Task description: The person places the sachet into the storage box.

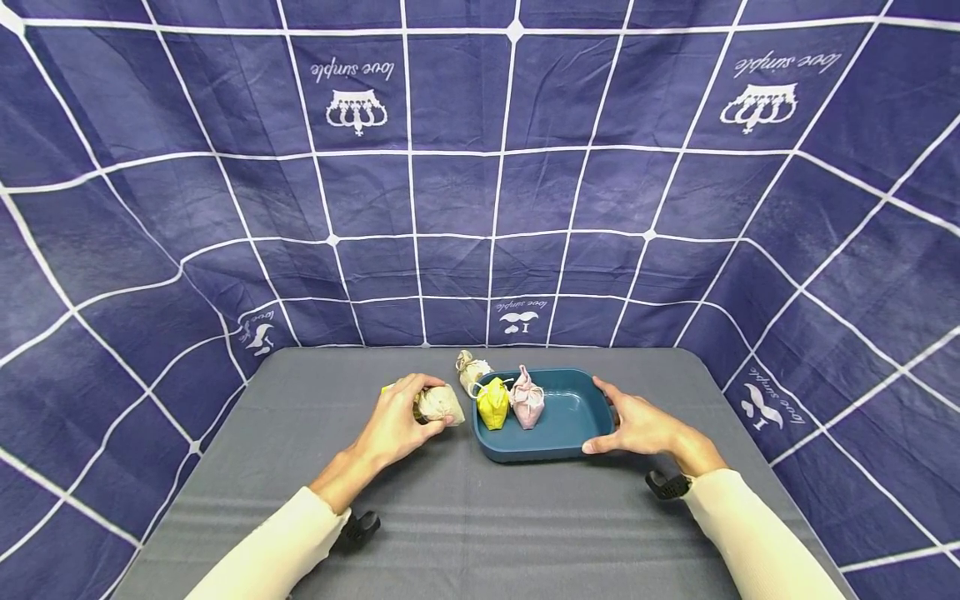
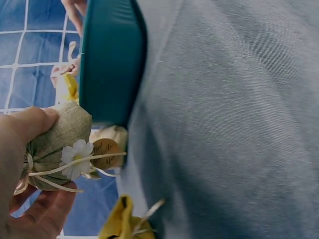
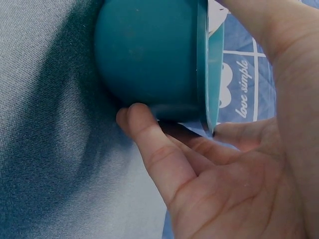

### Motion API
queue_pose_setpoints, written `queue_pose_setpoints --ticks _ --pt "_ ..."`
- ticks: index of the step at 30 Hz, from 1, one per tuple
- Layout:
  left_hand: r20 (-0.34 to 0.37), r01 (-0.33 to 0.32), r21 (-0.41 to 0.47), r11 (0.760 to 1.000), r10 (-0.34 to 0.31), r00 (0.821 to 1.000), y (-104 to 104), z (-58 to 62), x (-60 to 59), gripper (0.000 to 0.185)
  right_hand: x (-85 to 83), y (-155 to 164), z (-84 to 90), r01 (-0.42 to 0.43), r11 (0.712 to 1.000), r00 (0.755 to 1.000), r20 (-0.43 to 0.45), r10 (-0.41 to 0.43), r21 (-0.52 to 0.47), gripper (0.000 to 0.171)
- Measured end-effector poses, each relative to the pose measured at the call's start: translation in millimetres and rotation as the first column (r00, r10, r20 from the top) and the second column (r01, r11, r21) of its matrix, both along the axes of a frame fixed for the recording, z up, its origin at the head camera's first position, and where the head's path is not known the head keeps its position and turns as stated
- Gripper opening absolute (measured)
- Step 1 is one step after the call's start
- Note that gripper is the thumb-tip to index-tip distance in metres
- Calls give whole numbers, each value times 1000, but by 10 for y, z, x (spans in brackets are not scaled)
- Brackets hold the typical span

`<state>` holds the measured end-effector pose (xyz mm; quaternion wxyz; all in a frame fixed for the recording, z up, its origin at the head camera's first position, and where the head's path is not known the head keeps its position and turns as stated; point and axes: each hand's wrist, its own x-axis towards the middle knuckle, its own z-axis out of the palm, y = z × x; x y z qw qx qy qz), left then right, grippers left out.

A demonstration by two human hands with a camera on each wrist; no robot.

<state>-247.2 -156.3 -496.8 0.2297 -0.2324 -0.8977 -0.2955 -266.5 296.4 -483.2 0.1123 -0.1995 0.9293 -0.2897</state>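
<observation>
My left hand (image 1: 401, 421) grips a beige cloth drawstring pouch (image 1: 441, 404) between thumb and fingers, just left of the tray. In the left wrist view, a white fabric flower and cords show on this pouch (image 2: 62, 129). A blue-green oval tray (image 1: 558, 457) sits on the table. Inside its left part stand a yellow pouch (image 1: 493, 406) and a pink pouch (image 1: 528, 402), side by side. My right hand (image 1: 641, 422) holds the tray's right end, thumb at the front rim and fingers round the far corner. In the right wrist view, fingertips (image 3: 142, 117) touch the tray wall.
Another beige pouch (image 1: 471, 369) lies behind the tray's far left corner. A further yellow pouch (image 2: 124, 221) is on the table beyond my left hand, mostly hidden in the head view. Grey cloth (image 1: 480, 525) covers the table; blue checked fabric (image 1: 465, 200) hangs around it.
</observation>
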Motion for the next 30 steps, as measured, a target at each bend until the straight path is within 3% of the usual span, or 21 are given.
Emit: queue_pose_setpoints --ticks 10,21,30 --pt "17 -5 40 999 4 1000 103 194 -4 59 1 -5 1 -4 1000 1000 -1 4 6 138" --pt "45 79 125 989 -85 995 370 366 -55 63 4 -4 21 -4 1000 1000 3 4 7 138" --pt "7 131 122 984 -133 991 612 495 -130 61 23 -2 44 -4 1000 1000 19 4 -8 137"
